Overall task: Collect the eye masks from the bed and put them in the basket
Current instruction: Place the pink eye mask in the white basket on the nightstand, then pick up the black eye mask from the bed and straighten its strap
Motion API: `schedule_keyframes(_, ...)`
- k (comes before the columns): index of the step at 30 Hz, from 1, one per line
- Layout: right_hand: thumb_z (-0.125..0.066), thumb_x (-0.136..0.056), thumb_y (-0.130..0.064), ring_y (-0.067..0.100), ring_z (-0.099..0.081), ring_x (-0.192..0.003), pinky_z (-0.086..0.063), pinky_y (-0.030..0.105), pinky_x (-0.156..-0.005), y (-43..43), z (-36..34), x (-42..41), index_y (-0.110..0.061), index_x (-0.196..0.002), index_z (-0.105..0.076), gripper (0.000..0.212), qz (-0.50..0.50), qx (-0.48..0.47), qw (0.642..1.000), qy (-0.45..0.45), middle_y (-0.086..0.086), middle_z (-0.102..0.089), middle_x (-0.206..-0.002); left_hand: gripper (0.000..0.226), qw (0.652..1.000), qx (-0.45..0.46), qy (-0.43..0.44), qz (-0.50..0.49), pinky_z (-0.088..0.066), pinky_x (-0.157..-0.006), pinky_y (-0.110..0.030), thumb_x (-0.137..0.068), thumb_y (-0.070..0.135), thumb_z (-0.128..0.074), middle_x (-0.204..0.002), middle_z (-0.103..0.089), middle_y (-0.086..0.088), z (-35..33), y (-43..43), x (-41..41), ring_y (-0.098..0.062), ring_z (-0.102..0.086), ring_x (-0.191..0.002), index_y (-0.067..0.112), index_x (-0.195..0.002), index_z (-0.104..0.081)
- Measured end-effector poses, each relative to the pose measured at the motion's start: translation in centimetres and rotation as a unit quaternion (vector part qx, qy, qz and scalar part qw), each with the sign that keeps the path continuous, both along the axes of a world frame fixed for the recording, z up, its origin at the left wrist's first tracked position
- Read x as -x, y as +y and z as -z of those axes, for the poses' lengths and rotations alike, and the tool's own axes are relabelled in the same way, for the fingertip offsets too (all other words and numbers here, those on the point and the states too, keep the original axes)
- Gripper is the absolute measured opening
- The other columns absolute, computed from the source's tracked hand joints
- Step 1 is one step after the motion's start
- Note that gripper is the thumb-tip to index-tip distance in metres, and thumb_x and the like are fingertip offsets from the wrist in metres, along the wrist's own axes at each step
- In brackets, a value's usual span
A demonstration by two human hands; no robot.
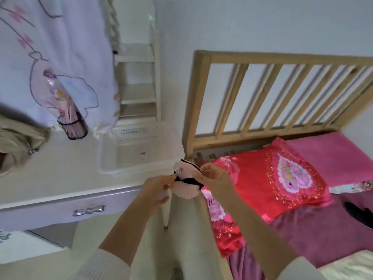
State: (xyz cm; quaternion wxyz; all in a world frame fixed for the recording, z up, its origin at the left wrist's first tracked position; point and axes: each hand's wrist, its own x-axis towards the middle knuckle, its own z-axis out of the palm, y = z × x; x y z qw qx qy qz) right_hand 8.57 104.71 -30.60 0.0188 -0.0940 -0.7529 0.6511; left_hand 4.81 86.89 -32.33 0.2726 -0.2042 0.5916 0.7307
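— Eye mask (186, 183), pink with a black strap: where is it?
— In the air between desk (60, 178) and bed (323, 229), just short of the basket (175, 138).
— Why both hands?
— Left hand (156, 188) pinches one end, right hand (217, 178) the other; each grip is closed on it, probably to fold it flat before dropping it in the basket.

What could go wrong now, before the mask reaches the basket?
1. Both hands, left and right, hold the mask over the gap beside the table; if released early, it may fall to the floor.
2. The basket is light; a toss might miss.
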Motion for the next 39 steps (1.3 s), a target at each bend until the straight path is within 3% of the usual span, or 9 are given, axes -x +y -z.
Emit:
schedule_keyframes(5, -0.066, -0.087, -0.013, 0.01, -0.062, -0.068, -0.051, 0.023, -0.064, -1.7, -0.9, 10.4, -0.015, -0.085, -0.064, 0.003, -0.064, -0.033, 0.996, -0.048, 0.003, -0.068, -0.081, 0.009, 0.998, 0.012, 0.059, -0.026, -0.049, -0.076, -0.035, -0.08, 0.02, -0.072, -0.089, -0.071, -0.004, -0.4, -3.0, 6.8, -0.019, -0.065, -0.084, 0.011, -0.083, -0.07)
schedule_keyframes(9, -0.062, -0.088, -0.025, 0.013, -0.061, -0.069, -0.054, 0.028, -0.06, -5.3, 0.2, 17.5, -0.021, -0.085, -0.063, 0.005, -0.109, -0.087, 0.987, -0.074, -0.001, -0.067, -0.08, 0.013, 0.99, 0.082, 0.079, -0.084, -0.049, -0.073, -0.032, -0.078, 0.02, -0.072, -0.081, -0.069, -0.004, 0.4, -6.2, 11.3, -0.02, -0.062, -0.077, 0.009, -0.082, -0.068)
schedule_keyframes(12, -0.063, -0.084, -0.028, 0.023, -0.066, -0.073, -0.057, 0.039, -0.069, -8.4, 1.8, 21.5, -0.017, -0.082, -0.063, 0.011, -0.128, -0.162, 0.976, -0.071, 0.004, -0.069, -0.079, 0.013, 0.968, 0.185, 0.133, -0.104, -0.048, -0.073, -0.036, -0.077, 0.018, -0.073, -0.082, -0.066, -0.005, 1.7, -8.9, 14.1, -0.023, -0.06, -0.077, 0.01, -0.083, -0.064)
schedule_keyframes(16, -0.067, -0.08, -0.024, 0.022, -0.061, -0.07, -0.054, 0.037, -0.069, -12.5, 5.2, 25.2, -0.02, -0.076, -0.055, 0.012, -0.153, -0.194, 0.965, -0.089, 0.0, -0.062, -0.071, 0.029, 0.901, 0.378, 0.21, -0.029, -0.043, -0.063, -0.029, -0.083, 0.025, -0.067, -0.095, -0.069, -0.003, 4.0, -12.1, 16.6, -0.021, -0.062, -0.084, 0.018, -0.109, -0.057)
schedule_keyframes(21, -0.069, -0.079, -0.011, 0.035, -0.068, -0.084, -0.059, 0.048, -0.079, -15.5, 10.0, 27.8, -0.007, -0.091, -0.064, 0.014, -0.161, -0.162, 0.95, -0.211, 0.017, -0.068, -0.091, 0.038, 0.782, 0.565, 0.258, 0.045, -0.045, -0.087, -0.039, -0.084, 0.024, -0.065, -0.13, -0.054, -0.009, 7.1, -15.1, 18.1, -0.032, -0.04, -0.121, 0.018, -0.12, -0.059)
schedule_keyframes(24, -0.07, -0.078, -0.01, 0.032, -0.068, -0.088, -0.059, 0.047, -0.081, -16.2, 12.5, 28.2, -0.008, -0.094, -0.067, 0.016, -0.148, -0.157, 0.942, -0.256, 0.014, -0.069, -0.096, 0.042, 0.764, 0.588, 0.254, 0.083, -0.045, -0.091, -0.048, -0.082, 0.021, -0.065, -0.14, -0.044, -0.011, 8.3, -16.1, 18.5, -0.035, -0.038, -0.127, 0.017, -0.123, -0.056)
schedule_keyframes(30, -0.071, -0.08, -0.03, 0.021, -0.06, -0.109, -0.043, 0.024, -0.088, -15.6, 13.1, 27.6, -0.011, -0.12, -0.063, 0.045, -0.13, -0.161, 0.945, -0.252, 0.005, -0.066, -0.117, 0.051, 0.73, 0.624, 0.258, 0.108, -0.032, -0.098, -0.053, -0.077, 0.02, -0.067, -0.143, -0.041, -0.013, 9.2, -15.6, 19.2, -0.034, -0.034, -0.132, 0.017, -0.127, -0.053)
schedule_keyframes(33, -0.071, -0.081, -0.027, 0.014, -0.063, -0.099, -0.043, 0.018, -0.079, -13.4, 11.1, 27.2, -0.013, -0.112, -0.066, 0.035, -0.103, -0.148, 0.96, -0.213, -0.001, -0.067, -0.106, 0.051, 0.705, 0.629, 0.301, 0.132, -0.031, -0.099, -0.052, -0.079, 0.021, -0.066, -0.143, -0.042, -0.015, 8.1, -13.8, 20.6, -0.035, -0.034, -0.132, 0.014, -0.128, -0.054)
schedule_keyframes(39, -0.065, -0.084, -0.015, 0.002, -0.062, -0.076, -0.049, 0.016, -0.071, -2.5, 5.7, 22.3, -0.015, -0.091, -0.071, 0.01, 0.07, -0.174, 0.978, -0.095, -0.007, -0.069, -0.082, 0.046, 0.714, 0.518, 0.423, 0.207, -0.03, -0.107, -0.043, -0.087, 0.019, -0.054, -0.145, -0.039, -0.008, 5.2, -2.0, 23.1, -0.028, -0.031, -0.134, 0.019, -0.132, -0.047)
